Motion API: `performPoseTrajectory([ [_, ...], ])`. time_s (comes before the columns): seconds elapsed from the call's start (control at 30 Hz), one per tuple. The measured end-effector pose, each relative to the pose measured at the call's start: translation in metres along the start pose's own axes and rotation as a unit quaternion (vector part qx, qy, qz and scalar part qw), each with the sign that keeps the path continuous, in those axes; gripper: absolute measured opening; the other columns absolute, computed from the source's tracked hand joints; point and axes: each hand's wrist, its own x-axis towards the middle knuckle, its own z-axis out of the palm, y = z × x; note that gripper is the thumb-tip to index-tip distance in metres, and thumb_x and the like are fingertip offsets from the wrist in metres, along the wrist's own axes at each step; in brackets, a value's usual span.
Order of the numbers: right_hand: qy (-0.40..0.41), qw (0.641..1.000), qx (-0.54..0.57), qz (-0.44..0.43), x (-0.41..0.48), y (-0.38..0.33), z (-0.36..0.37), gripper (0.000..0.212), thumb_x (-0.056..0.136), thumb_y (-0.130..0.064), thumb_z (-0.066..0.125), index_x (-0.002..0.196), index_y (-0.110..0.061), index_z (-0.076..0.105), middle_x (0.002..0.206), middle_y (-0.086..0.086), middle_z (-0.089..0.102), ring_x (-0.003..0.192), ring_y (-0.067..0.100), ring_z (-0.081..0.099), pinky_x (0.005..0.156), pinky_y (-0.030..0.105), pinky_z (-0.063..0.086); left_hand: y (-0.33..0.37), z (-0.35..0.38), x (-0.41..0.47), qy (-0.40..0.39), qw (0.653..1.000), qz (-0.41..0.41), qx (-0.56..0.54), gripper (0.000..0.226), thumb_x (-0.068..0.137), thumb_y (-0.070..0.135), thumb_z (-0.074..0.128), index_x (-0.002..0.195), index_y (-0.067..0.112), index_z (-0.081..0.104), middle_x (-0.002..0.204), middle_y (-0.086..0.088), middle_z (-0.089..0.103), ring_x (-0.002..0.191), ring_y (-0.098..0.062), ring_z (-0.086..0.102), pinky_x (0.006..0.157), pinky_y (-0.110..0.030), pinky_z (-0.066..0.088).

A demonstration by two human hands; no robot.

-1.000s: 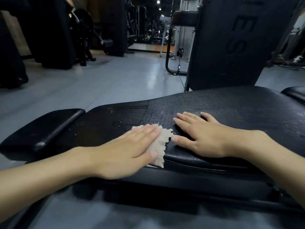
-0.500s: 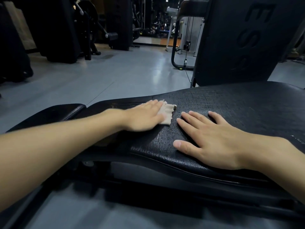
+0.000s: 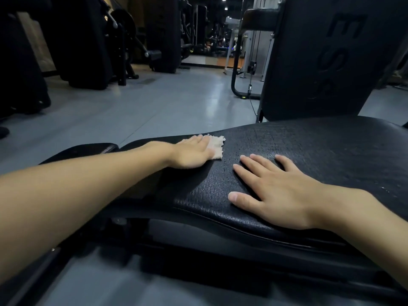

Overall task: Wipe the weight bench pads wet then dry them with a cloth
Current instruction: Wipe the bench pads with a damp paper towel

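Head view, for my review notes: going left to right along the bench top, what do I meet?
Small side pad → left hand → cloth → right hand; both hands lie flat on the main bench pad.

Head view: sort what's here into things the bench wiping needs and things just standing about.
For the job: cloth, left hand pressing it flat, right hand resting on the bench pad.
Standing about: dark gym machines, cable machine, grey floor.

Cloth (image 3: 217,145) mostly hidden under left hand (image 3: 194,153), bench pad (image 3: 320,146) cut off at right edge, distant machines (image 3: 212,45) dim and blurred.
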Motion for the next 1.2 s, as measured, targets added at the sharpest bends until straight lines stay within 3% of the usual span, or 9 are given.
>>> performPoseTrajectory([
  [0.17,-0.017,1.0,-0.005,0.005,0.001,-0.001,-0.003,0.091,0.081,-0.077,0.002,0.158,-0.028,-0.005,0.165,-0.005,-0.014,0.15,0.01,-0.017,0.121,0.049,-0.006,0.002,0.006,-0.081,-0.032,0.996,0.068,0.045,0.063,0.105,0.046,0.013,0.155,0.02,-0.014,0.164,0.0,-0.016,0.149,-0.009,-0.017,0.12,-0.028,-0.009],
  [0.33,-0.005,1.0,-0.001,-0.01,0.007,-0.004,-0.01,0.081,0.091,-0.071,0.02,0.158,-0.027,0.007,0.166,-0.002,-0.002,0.151,0.011,-0.011,0.122,0.049,-0.006,-0.001,0.015,-0.15,-0.055,0.985,0.116,0.118,0.067,0.103,0.049,0.013,0.152,0.019,-0.024,0.159,0.005,-0.03,0.143,-0.002,-0.029,0.119,-0.023,-0.014],
  [0.47,-0.002,0.999,0.013,-0.039,0.017,-0.022,-0.007,0.085,0.092,-0.072,0.02,0.159,-0.024,-0.001,0.166,-0.002,-0.006,0.151,0.009,-0.013,0.122,0.05,-0.004,-0.005,0.015,-0.168,-0.062,0.979,0.122,0.15,0.073,0.099,0.056,0.012,0.151,0.021,-0.025,0.157,0.008,-0.033,0.141,0.001,-0.031,0.119,-0.023,-0.012],
  [0.63,-0.017,0.999,0.005,-0.043,0.025,-0.029,-0.002,0.088,0.09,-0.072,0.012,0.158,-0.019,-0.008,0.165,-0.004,-0.013,0.149,0.008,-0.018,0.121,0.05,-0.007,-0.005,0.024,-0.15,-0.017,0.984,0.115,0.137,0.073,0.1,0.055,0.012,0.154,0.017,-0.02,0.162,0.001,-0.024,0.146,-0.007,-0.025,0.121,-0.027,-0.009],
  [0.8,-0.027,0.999,-0.004,-0.047,0.025,-0.03,-0.002,0.091,0.085,-0.073,0.003,0.157,-0.021,-0.01,0.164,-0.004,-0.017,0.148,0.007,-0.021,0.121,0.048,-0.008,-0.022,0.012,-0.096,-0.035,0.992,0.089,0.08,0.067,0.102,0.051,0.013,0.154,0.02,-0.016,0.163,0.0,-0.018,0.148,-0.008,-0.019,0.122,-0.031,-0.007],
  [1.07,0.021,0.999,-0.003,-0.049,0.019,-0.031,0.006,0.098,0.076,-0.075,-0.017,0.158,-0.021,-0.007,0.164,-0.001,-0.018,0.149,0.01,-0.022,0.122,0.046,-0.008,-0.052,0.0,0.011,-0.017,0.997,0.061,0.035,0.069,0.103,0.053,0.014,0.157,0.016,-0.006,0.165,-0.006,-0.009,0.151,-0.015,-0.011,0.121,-0.031,-0.007],
  [1.13,0.014,0.999,0.01,-0.038,0.02,-0.033,0.002,0.094,0.08,-0.074,-0.012,0.158,-0.022,0.0,0.165,-0.002,-0.013,0.15,0.011,-0.019,0.122,0.045,-0.007,-0.054,-0.007,0.025,-0.027,0.997,0.066,0.032,0.068,0.103,0.052,0.014,0.157,0.015,-0.006,0.165,-0.007,-0.009,0.151,-0.015,-0.011,0.121,-0.03,-0.007],
  [1.2,0.047,0.998,0.029,-0.021,0.025,-0.036,-0.001,0.088,0.084,-0.071,-0.006,0.154,-0.025,0.021,0.165,-0.003,0.009,0.151,0.011,-0.002,0.121,0.045,0.002,-0.056,-0.007,0.031,-0.027,0.997,0.067,0.039,0.069,0.103,0.053,0.014,0.156,0.014,-0.006,0.165,-0.01,-0.009,0.151,-0.017,-0.011,0.122,-0.032,-0.006],
])
